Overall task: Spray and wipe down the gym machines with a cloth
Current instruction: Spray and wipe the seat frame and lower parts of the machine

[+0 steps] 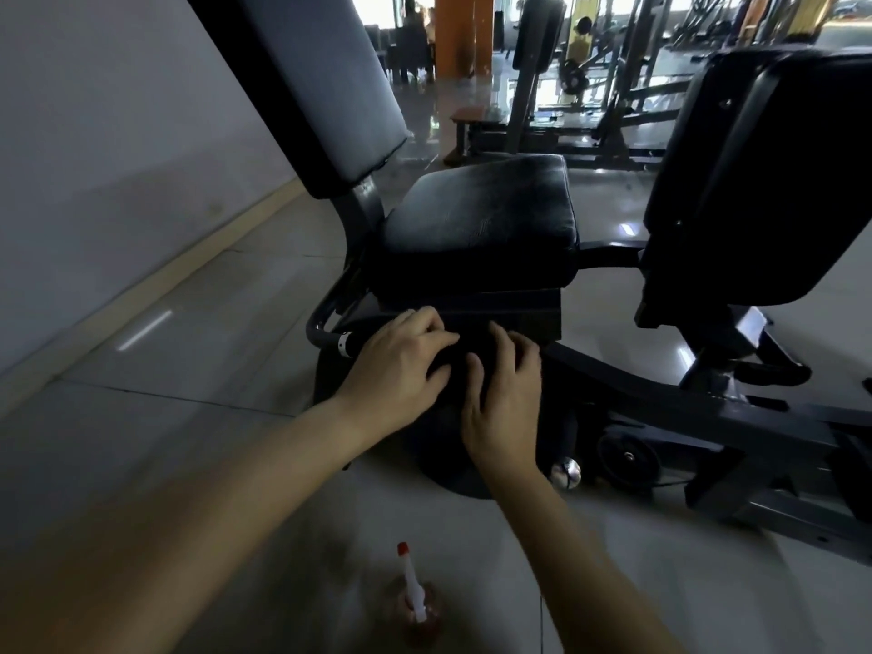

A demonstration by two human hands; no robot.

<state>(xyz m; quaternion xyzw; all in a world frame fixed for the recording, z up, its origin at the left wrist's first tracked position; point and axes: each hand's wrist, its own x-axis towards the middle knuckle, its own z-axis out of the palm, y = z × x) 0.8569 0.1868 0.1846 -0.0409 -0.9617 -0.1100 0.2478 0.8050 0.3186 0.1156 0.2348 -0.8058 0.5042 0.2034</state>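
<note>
A black gym machine stands in front of me, with a padded seat (481,214) and a tilted grey backrest (325,82). Just below the seat's front, both my hands hold a dark cloth (455,370) against the machine's frame (660,398). My left hand (401,365) grips the cloth from the left with curled fingers. My right hand (502,398) grips it from the right, thumb on the cloth. The cloth blends with the dark frame, so its edges are hard to make out. A spray bottle (417,601) with a white nozzle and red tip stands on the floor near me.
A second black pad (764,181) rises at the right on the same machine. A round weight plate (627,457) and a chrome knob (566,472) sit low on the frame. A white wall (118,158) runs along the left. More machines and two people are far behind.
</note>
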